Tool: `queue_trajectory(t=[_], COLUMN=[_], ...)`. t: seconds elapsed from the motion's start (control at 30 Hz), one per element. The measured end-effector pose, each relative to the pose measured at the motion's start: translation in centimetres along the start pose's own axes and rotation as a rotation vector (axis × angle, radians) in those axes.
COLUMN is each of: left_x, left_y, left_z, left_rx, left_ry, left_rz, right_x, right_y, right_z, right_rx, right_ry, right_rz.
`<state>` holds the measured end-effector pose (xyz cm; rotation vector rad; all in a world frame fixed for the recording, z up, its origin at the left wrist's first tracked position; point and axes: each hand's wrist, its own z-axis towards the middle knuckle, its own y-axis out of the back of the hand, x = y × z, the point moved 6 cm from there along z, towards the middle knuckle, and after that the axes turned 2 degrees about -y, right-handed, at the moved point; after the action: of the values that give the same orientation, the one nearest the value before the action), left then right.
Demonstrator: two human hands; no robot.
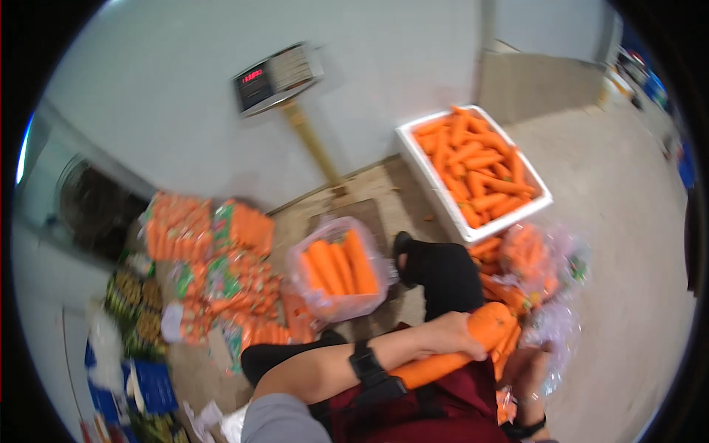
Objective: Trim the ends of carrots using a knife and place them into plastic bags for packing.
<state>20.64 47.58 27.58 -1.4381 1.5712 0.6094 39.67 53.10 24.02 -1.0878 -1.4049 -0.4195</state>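
Grey sleeve (284, 421) at lower edge | left hand (449, 336) gripping carrots (490, 325) | right hand (524, 371) beside clear plastic bag (556, 338), cannot tell its grip

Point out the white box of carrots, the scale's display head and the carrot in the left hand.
White box (429, 182): head view, on its left wall.
Scale's display head (276, 78): head view, middle of its face.
Carrot (492, 323): head view, thick end beyond the left hand (452, 336).

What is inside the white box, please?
The white box holds a heap of loose carrots, some rising above its rim. The upper carrots cover the bottom, so what lies deeper cannot be seen.
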Motion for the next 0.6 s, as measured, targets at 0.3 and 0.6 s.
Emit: queue_trajectory(t=[0.3, 0.6], left_x=[5.3, 21.2], left_y=[9.6, 16.0], left_z=[-25.6, -41.0], left_rx=[-0.658, -1.451], left_ry=[-0.508, -0.422], left_rz=[-0.829, -0.692], right_x=[4.1, -0.8], right_y=[3.6, -27.0], right_z=[8.2, 13.2], right_rx=[0.199, 0.421], right_ry=[-0.124, -0.360], right_rz=[0.580, -0.283])
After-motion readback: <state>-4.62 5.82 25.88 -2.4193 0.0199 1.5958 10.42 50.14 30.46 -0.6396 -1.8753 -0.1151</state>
